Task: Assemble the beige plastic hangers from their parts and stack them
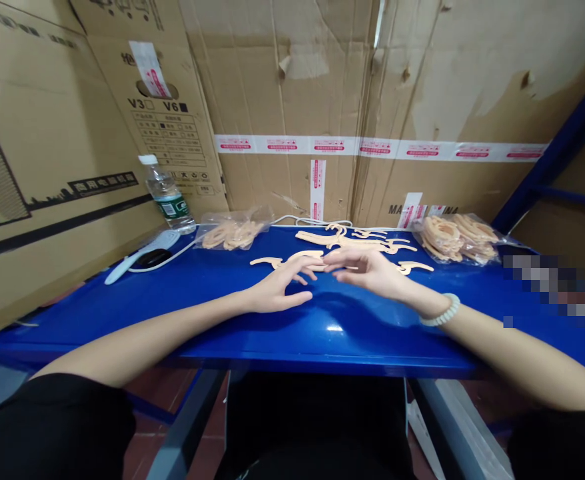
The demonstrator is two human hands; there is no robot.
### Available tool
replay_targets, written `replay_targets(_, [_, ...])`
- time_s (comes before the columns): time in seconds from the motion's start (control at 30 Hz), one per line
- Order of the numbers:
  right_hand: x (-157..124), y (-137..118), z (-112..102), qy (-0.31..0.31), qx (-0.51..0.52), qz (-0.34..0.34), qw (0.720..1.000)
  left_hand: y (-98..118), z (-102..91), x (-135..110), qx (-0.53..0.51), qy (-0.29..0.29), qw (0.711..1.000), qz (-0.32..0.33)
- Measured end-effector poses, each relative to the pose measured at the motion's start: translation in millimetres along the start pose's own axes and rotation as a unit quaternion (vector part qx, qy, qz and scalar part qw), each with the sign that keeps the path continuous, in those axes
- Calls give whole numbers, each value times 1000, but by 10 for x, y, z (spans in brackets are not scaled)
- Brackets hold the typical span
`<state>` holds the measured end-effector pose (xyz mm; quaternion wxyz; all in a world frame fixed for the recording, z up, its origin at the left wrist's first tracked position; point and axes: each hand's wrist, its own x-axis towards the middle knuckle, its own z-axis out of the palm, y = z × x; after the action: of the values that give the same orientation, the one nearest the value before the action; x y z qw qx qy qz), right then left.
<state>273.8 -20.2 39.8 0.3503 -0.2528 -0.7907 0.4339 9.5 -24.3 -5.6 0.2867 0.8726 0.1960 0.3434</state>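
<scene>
Over the middle of the blue table, my left hand (280,287) is open, its thumb apart from its stretched fingers. Facing it, my right hand (370,273) has loosely curved fingers with a gap to the thumb, and I see nothing held in it. Both sets of fingertips are close to peach plastic pieces that look like folding hanger parts. One curved piece (266,262) lies left of my left fingers, and another (416,268) shows beyond my right hand. Whether the fingertips touch the pieces between them, I cannot tell. Behind lie several more hanger parts (345,239).
Clear bags of peach pieces lie at the back left (235,233) and back right (457,237). A water bottle (170,200), a pale blue handled object (140,257) and a black oval device (153,259) sit at left. Cardboard (282,87) walls the back.
</scene>
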Motion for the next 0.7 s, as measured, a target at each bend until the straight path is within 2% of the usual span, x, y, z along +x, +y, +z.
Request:
replay_targets(0.1, [-45, 24, 150, -49, 15, 12, 999, -2, 15, 19, -80, 54, 994, -48])
replay_targets(0.17, [-44, 12, 171, -75, 1, 11, 997, -2, 17, 38, -113, 95, 986, -76])
replay_targets(0.27, [18, 4, 43, -102, -59, -9, 993, -20, 18, 69, -153, 177, 967, -96])
replay_targets(0.33, [80, 54, -168, -70, -146, -29, 986, -44, 14, 90, -173, 228, 952, -110])
replay_targets(0.37, [107, 102, -304, -32, -210, -42, 976, -60, 8, 99, -180, 250, 944, -118])
replay_targets(0.4, [128, 163, -452, 5, -295, -44, 954, -77, 1, 107, -186, 269, 937, -127])
replay_targets(0.47, [149, 313, -744, 70, -447, -21, 892, -112, -18, 122, -196, 295, 924, -143])
replay_targets(0.53, [149, 468, -974, 60, -532, 18, 845, -145, -39, 131, -209, 313, 914, -154])
replay_targets(0.6, [145, 600, -1102, 41, -560, 40, 827, -171, -58, 136, -222, 324, 905, -166])
replay_targets(0.7, [161, 732, -1132, 37, -559, 45, 827, -187, -88, 139, -250, 342, 887, -186])
